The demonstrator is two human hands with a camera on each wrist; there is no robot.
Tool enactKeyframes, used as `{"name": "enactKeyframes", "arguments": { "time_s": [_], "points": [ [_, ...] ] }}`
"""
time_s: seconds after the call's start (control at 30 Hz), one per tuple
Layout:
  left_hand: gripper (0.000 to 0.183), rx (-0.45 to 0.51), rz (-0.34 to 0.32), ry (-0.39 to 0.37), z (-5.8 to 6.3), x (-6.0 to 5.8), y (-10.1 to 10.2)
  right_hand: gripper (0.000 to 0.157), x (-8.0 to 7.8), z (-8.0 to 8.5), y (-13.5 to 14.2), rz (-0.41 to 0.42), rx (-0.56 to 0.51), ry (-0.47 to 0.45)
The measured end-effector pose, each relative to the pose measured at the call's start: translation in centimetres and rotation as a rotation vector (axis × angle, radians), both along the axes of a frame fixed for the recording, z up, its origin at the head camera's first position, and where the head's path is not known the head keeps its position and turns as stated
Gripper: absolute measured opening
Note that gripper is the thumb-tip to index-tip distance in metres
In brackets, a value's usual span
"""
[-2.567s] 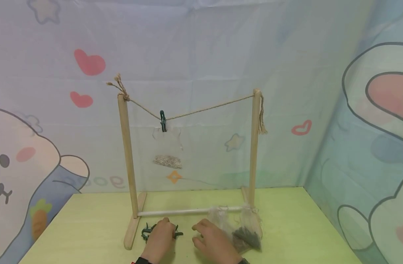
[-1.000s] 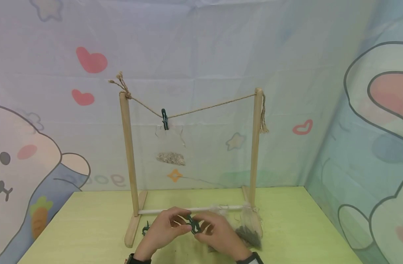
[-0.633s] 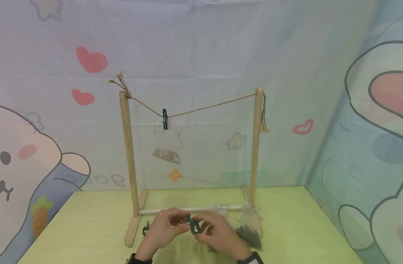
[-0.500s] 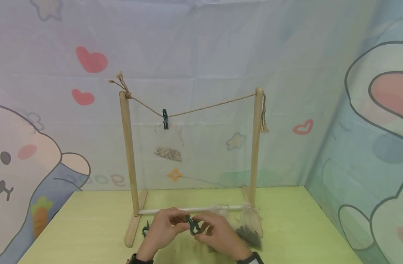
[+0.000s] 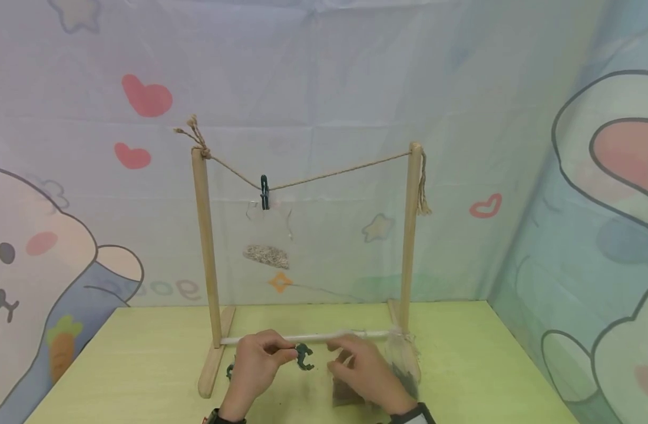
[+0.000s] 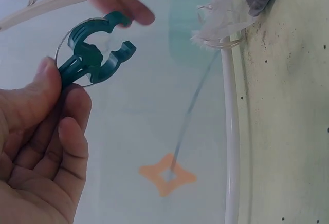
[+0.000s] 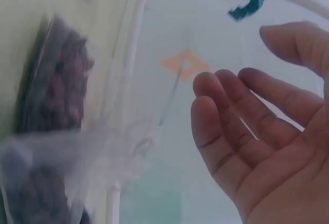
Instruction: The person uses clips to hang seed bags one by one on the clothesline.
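Note:
In the head view my left hand (image 5: 256, 359) pinches a dark green plastic spring clip (image 5: 304, 357) by its handle end, just above the table. The left wrist view shows the clip (image 6: 85, 57) between thumb and fingers, its curved jaws spread apart and holding nothing. My right hand (image 5: 367, 374) is apart from the clip, with nothing in it. Its fingers (image 7: 257, 126) are loosely bent in the right wrist view. Under and beside it lie a clear bag with brown contents (image 5: 346, 393) and another with dark contents (image 5: 407, 381), partly hidden by the hand.
A wooden stand (image 5: 206, 253) bears a sagging rope (image 5: 345, 172). Another green clip (image 5: 264, 193) on the rope holds a clear bag with pale contents (image 5: 267, 257). A white rod (image 5: 313, 338) joins the feet. More green clip (image 5: 230, 371) shows left of my left hand.
My left hand took up the clip from the table and both hands held it. The right hand has since let go and moved right, toward the bags. The hanging bag sways slightly.

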State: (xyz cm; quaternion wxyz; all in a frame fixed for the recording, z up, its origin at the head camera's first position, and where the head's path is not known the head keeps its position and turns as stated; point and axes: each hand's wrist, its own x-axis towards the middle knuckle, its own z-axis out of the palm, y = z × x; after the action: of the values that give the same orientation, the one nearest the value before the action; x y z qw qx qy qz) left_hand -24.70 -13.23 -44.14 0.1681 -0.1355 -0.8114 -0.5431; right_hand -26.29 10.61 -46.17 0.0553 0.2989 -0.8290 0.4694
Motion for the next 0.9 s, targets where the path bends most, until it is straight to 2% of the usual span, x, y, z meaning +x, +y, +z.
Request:
{"name": "enactKeyframes", "arguments": {
  "time_s": [0.2,0.33,0.47,0.6,0.8,0.9],
  "points": [
    [0.011,-0.022,0.073,0.082,0.2,0.0,-0.1,0.028,-0.5,-0.3,2.6,-0.217,0.093,0.017],
    [0.01,-0.01,0.096,0.089,0.4,0.1,-0.1,0.028,-0.8,-0.7,4.3,-0.406,0.161,-0.017],
    [0.01,-0.004,0.103,0.071,0.5,0.1,0.0,0.032,-1.4,-1.2,5.9,-0.535,0.197,-0.052],
    [0.009,-0.009,0.104,0.052,0.5,0.2,0.0,0.033,-2.0,-1.9,6.9,-0.591,0.241,-0.039],
    [0.007,-0.016,0.101,0.044,0.2,0.1,-0.2,0.033,-2.4,-2.8,7.3,-0.627,0.306,-0.003],
    [0.007,-0.02,0.089,0.043,0.1,0.0,-0.3,0.037,-2.4,-3.0,7.3,-0.64,0.316,-0.023]
  ]
}}
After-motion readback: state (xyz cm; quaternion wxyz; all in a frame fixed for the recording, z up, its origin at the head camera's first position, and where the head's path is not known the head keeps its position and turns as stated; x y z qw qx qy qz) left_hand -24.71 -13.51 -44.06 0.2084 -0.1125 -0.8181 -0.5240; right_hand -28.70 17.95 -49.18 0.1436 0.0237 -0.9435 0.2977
